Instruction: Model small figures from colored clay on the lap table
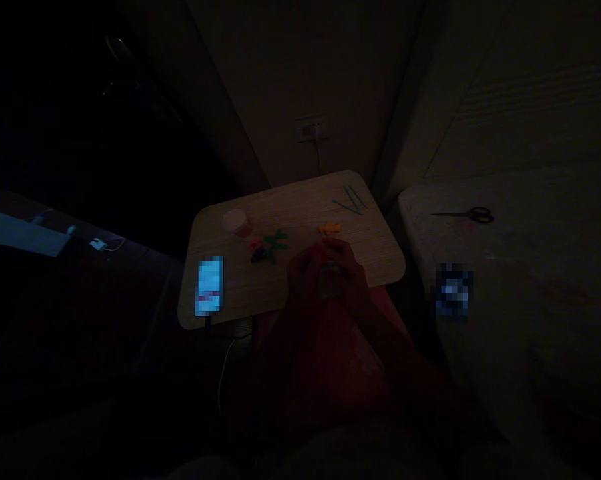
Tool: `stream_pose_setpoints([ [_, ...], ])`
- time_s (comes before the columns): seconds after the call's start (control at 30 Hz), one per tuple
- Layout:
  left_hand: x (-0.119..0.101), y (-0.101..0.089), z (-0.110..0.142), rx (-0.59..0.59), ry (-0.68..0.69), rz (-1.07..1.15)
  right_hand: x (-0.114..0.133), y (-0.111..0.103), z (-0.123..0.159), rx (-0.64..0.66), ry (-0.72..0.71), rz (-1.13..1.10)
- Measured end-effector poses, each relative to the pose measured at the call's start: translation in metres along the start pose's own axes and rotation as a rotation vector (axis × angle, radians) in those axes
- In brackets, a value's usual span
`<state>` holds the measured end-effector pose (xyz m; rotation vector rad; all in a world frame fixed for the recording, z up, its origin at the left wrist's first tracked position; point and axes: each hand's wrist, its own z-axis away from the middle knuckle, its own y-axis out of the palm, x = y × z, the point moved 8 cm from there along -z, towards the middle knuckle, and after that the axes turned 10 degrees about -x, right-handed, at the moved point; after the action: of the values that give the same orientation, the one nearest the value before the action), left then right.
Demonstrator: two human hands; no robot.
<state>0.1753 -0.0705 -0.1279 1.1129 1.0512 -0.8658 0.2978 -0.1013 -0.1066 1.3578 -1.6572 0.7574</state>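
The scene is very dark. My left hand (301,275) and my right hand (347,263) meet over the near edge of a small wooden-topped table (300,213). Between their curled fingers is a small soft-looking red piece (318,253), whose exact kind I cannot make out. Just beyond my fingertips lies a yellow-orange piece (329,228). To the left of my hands are green leaf-like pieces (276,245), a small pink-red piece (255,245) and a dark blue one (258,255). A lidded tub (237,222) stands behind them.
A lit phone (209,285) lies at the table's left edge. Thin blue-green sticks (350,200) rest at the far right. On the pale surface to the right are scissors (473,215) and a blurred dark item (453,291). A plugged wall socket (311,129) is behind.
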Motion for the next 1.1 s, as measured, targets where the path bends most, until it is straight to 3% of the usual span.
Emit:
stream_pose_setpoints([
  [0.17, -0.006, -0.006, -0.001, -0.059, 0.052, -0.054, -0.01, -0.005, 0.001, -0.058, 0.152, -0.082],
  [0.3, -0.013, -0.003, 0.001, 0.005, 0.125, -0.051, -0.02, -0.005, 0.001, -0.078, 0.252, -0.106],
  [0.6, -0.005, -0.001, 0.0, 0.235, 0.198, -0.067, -0.018, -0.011, -0.003, -0.042, 0.204, 0.006],
  [0.77, -0.027, 0.001, 0.009, 0.277, 0.482, -0.343, -0.01, -0.01, -0.005, 0.023, 0.147, 0.149],
  [0.83, -0.031, 0.005, 0.012, 0.298, 0.537, -0.475, -0.007, -0.006, -0.004, 0.073, 0.104, 0.218],
  [1.1, -0.022, 0.003, 0.016, 0.311, 0.444, -0.506, -0.012, 0.003, 0.003, 0.207, 0.086, 0.169],
])
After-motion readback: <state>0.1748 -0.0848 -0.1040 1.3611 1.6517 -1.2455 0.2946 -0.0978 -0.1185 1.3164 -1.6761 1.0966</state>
